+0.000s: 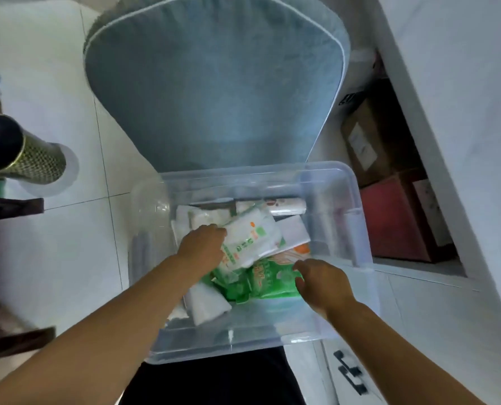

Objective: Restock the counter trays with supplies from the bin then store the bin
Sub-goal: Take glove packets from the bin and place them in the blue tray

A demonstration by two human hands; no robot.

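Note:
A clear plastic bin sits low in front of me, holding several soft packets in white and green wrappers. My left hand is inside it and grips a white packet with green print, lifted at a tilt above the others. My right hand reaches in from the right, fingers curled loosely over the edge of a green packet; whether it holds the packet I cannot tell. More white packets lie at the bin's near left.
A blue-grey padded chair seat stands just beyond the bin. At right an open white cabinet holds a brown box and a red box. A dark cylinder with gold mesh lies at left on white floor tiles.

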